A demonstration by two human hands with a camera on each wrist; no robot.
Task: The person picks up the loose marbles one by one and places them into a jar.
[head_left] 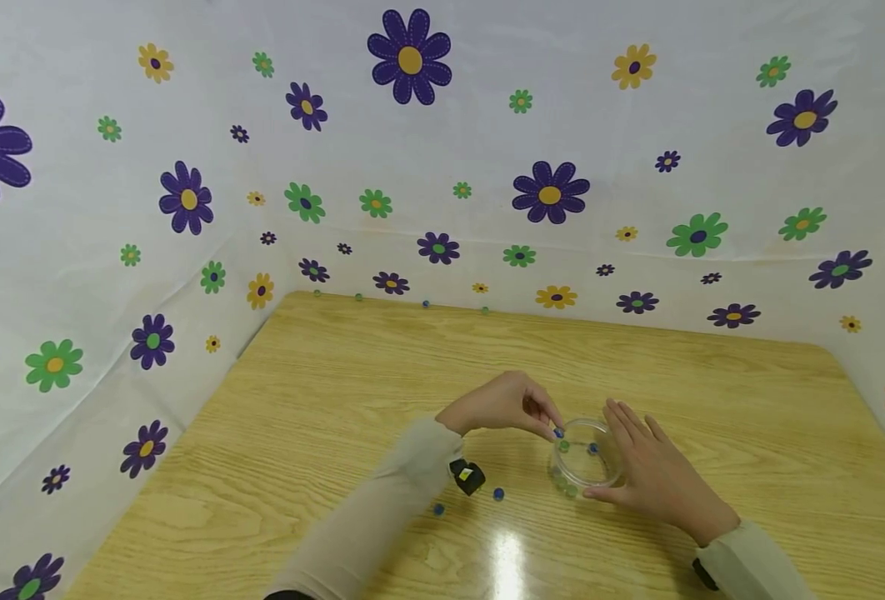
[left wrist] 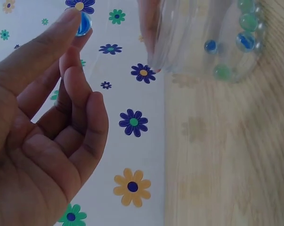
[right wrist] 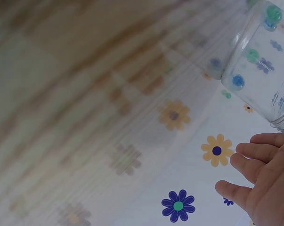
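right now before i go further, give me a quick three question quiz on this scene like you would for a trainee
1. Multiple choice: what do the fingers of the left hand pinch?
A) a yellow pencil
B) a round, glassy blue marble
C) a metal spoon

2. True or false: the clear cylindrical jar beside the right hand holds no marbles.

3. Count: in the head view, how many loose blue marbles lie on the light-brown wooden table close to the black device at the left wrist?

Key:
1. B
2. False; several show inside it.
3. Two
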